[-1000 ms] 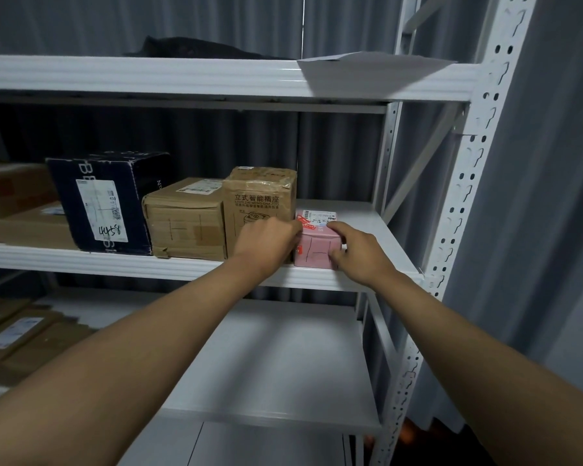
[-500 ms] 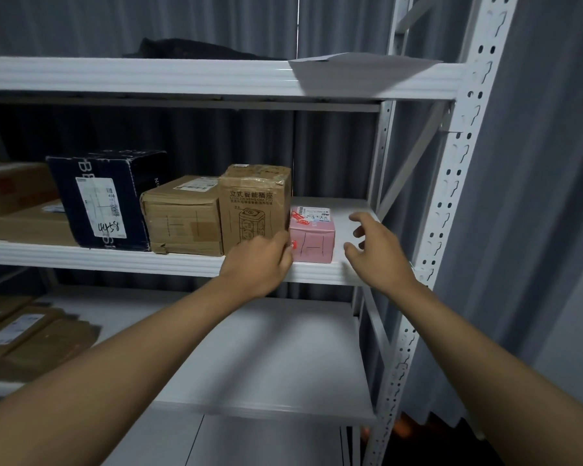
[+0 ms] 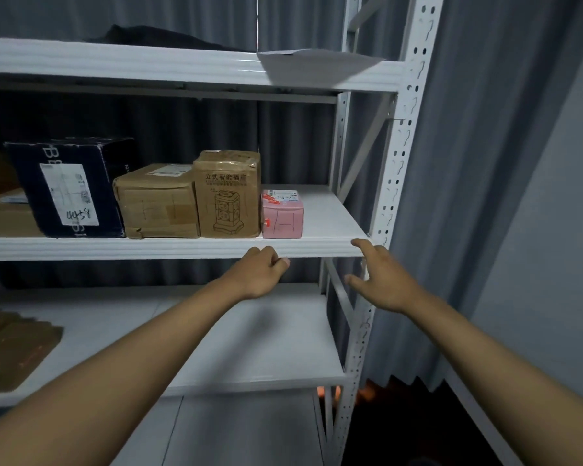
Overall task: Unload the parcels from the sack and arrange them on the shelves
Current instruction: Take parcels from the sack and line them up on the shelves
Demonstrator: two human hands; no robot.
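Note:
A small pink parcel (image 3: 282,216) stands on the middle shelf (image 3: 330,245), at the right end of a row and touching a tall brown carton (image 3: 228,195). Left of that carton sit a lower brown box (image 3: 157,203) and a dark blue box (image 3: 69,188) with a white label. My left hand (image 3: 258,275) hangs just below the shelf's front edge, fingers loosely curled, holding nothing. My right hand (image 3: 381,280) is below the shelf's right corner, fingers spread and empty. The sack is out of view.
A white perforated upright (image 3: 394,183) rises at the right, grey curtain behind it. The top shelf (image 3: 122,63) carries a flat white envelope (image 3: 317,63) and something dark. The lower shelf (image 3: 249,348) has flat brown parcels (image 3: 11,351) at its left.
Both hands let go of the pink parcel and drew back and down, below the shelf's front edge. The parcel stays beside the tall carton.

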